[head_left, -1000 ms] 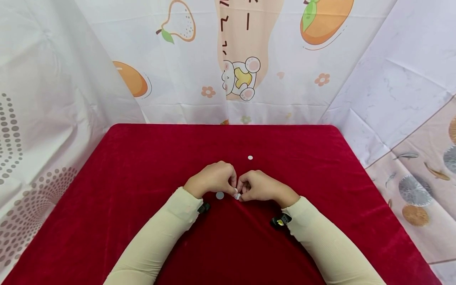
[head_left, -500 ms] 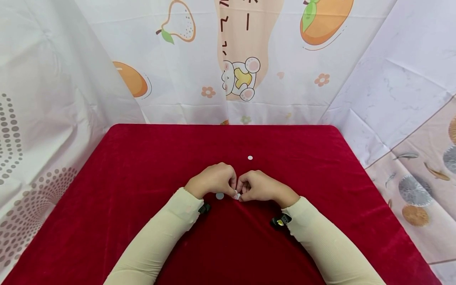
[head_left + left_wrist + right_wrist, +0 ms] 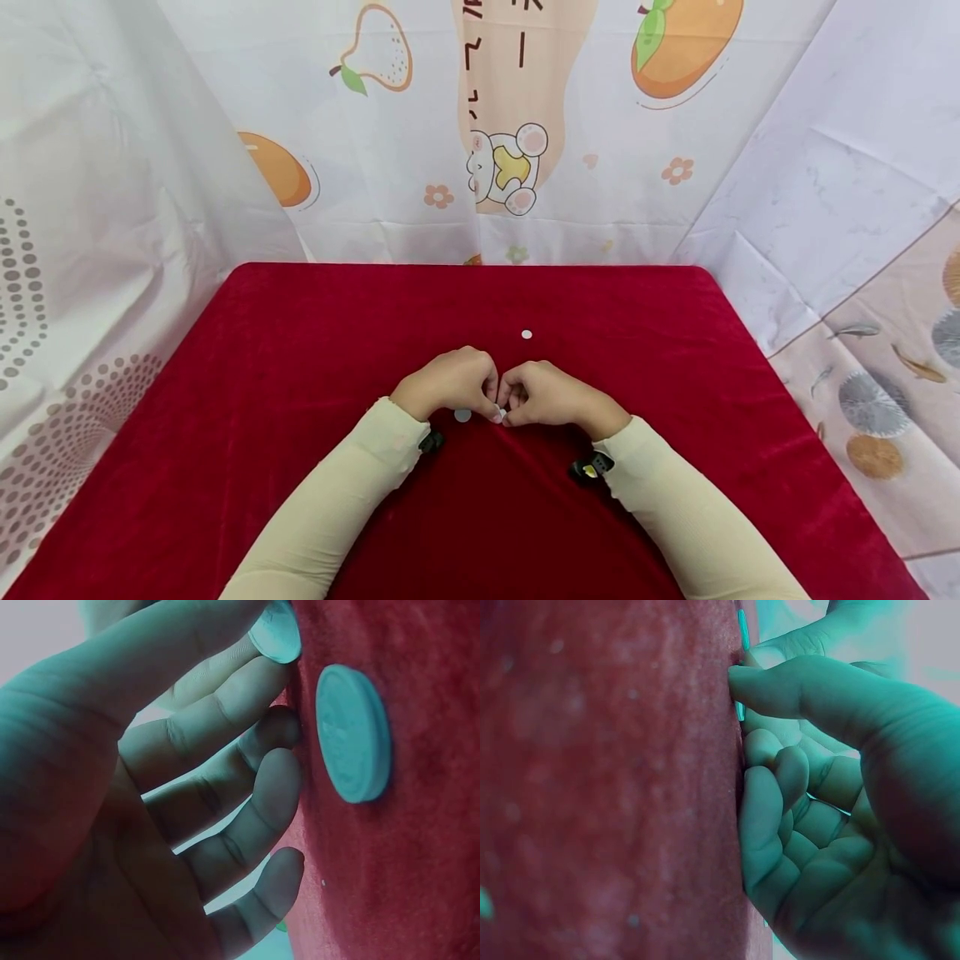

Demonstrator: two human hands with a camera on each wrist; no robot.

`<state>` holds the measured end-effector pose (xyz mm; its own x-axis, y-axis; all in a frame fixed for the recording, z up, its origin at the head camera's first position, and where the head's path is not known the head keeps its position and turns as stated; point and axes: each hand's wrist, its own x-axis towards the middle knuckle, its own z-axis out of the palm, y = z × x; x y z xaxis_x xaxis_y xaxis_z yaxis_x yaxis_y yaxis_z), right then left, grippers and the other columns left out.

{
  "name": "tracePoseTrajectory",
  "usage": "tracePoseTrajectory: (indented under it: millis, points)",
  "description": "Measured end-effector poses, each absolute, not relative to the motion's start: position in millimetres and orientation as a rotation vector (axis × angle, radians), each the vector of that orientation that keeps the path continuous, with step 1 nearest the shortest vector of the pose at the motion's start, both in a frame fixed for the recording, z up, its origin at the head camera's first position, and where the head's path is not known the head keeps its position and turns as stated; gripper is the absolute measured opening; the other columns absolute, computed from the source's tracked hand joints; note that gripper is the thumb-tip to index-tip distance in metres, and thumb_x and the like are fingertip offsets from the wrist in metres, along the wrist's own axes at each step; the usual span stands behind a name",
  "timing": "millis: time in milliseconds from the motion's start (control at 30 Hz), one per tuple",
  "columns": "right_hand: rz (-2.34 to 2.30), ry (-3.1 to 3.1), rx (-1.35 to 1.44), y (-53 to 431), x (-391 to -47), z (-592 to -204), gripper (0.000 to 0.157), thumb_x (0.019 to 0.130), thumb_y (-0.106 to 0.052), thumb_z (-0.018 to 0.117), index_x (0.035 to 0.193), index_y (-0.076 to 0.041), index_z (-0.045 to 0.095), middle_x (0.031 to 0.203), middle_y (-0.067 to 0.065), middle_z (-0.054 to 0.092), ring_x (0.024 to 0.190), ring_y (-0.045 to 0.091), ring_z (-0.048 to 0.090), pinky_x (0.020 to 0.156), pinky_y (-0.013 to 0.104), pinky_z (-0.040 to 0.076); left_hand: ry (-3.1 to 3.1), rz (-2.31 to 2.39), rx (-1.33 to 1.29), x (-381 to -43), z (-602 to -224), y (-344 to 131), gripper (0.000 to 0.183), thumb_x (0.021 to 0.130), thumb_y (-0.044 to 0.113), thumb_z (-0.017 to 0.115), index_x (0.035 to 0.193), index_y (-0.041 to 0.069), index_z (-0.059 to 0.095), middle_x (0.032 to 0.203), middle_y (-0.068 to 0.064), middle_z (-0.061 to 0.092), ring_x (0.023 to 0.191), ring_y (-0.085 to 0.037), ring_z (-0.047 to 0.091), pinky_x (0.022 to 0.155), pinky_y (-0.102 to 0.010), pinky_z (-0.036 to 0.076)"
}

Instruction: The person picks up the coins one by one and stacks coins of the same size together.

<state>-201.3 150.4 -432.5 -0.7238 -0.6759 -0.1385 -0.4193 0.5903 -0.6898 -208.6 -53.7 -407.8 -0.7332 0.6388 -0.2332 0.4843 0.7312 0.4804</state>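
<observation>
My left hand [image 3: 453,382] and right hand [image 3: 558,393] meet low over the red cloth at the middle of the table. Between their fingertips sits a small pale coin [image 3: 502,412]. In the left wrist view this coin [image 3: 279,634] shows at the left thumb and fingertips, partly covered. The right thumb and fingers also pinch at it; only a thin bright edge [image 3: 740,711] shows in the right wrist view. Beside the left hand a second coin [image 3: 349,735] lies flat, thick-edged, perhaps stacked. The other left fingers are loosely bent, holding nothing.
Farther back on the red tablecloth [image 3: 337,333] lies another small white disc [image 3: 527,334]. Behind the table hangs a white curtain [image 3: 585,225] with fruit prints. A dark wrist camera [image 3: 588,467] sits under the right cuff.
Both hands stay almost in place. The left fingertips have shifted slightly toward the near edge, and less of the coin between the hands shows. The whole view has dipped a little.
</observation>
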Motion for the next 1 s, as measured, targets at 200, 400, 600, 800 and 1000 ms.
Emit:
tracePoseTrajectory:
  millis: [200,400,600,800,1000]
  points:
    - [-0.916,2.432,-0.888,150.7,-201.1,-432.1,0.018,0.079,-0.007,0.079,0.088,-0.022,0.074,0.072,-0.01,0.068,0.067,0.008,0.064,0.063,0.026,0.053,2.539,0.559,0.867,-208.2,-409.4,-52.5,0.027,0.077,0.032,0.093,0.063,0.024,0.072,0.059,0.01,0.066,0.058,-0.008,0.058,0.057,-0.025,0.049]
    - [-0.918,2.424,-0.878,150.7,-200.8,-431.5,0.018,0.08,-0.009,0.081,0.089,-0.022,0.074,0.073,-0.009,0.069,0.067,0.009,0.064,0.063,0.026,0.054,2.532,0.572,0.874,-209.0,-409.7,-52.6,0.026,0.077,0.031,0.093,0.064,0.023,0.071,0.061,0.009,0.066,0.06,-0.009,0.058,0.058,-0.025,0.05]
    - [-0.917,2.422,-0.884,150.3,-201.0,-431.4,0.018,0.08,-0.01,0.082,0.09,-0.021,0.073,0.072,-0.008,0.068,0.066,0.008,0.063,0.063,0.026,0.053,2.512,0.555,0.871,-209.2,-408.3,-53.8,0.026,0.074,0.032,0.095,0.065,0.023,0.072,0.062,0.009,0.067,0.058,-0.009,0.057,0.058,-0.025,0.05]
    - [-0.903,2.43,-0.9,149.8,-201.5,-431.7,0.017,0.079,-0.008,0.081,0.09,-0.018,0.073,0.071,-0.009,0.067,0.065,0.007,0.062,0.062,0.024,0.052,2.492,0.536,0.867,-210.4,-407.9,-55.1,0.024,0.072,0.026,0.096,0.071,0.023,0.072,0.075,0.007,0.069,0.065,-0.009,0.059,0.062,-0.025,0.052]
    - [-0.893,2.432,-0.906,150.2,-201.6,-431.9,0.017,0.079,-0.009,0.081,0.091,-0.018,0.073,0.071,-0.009,0.067,0.065,0.006,0.061,0.062,0.024,0.052,2.466,0.561,0.893,-211.3,-408.4,-55.9,0.022,0.074,0.019,0.094,0.072,0.022,0.073,0.075,0.006,0.069,0.067,-0.01,0.059,0.062,-0.026,0.052]
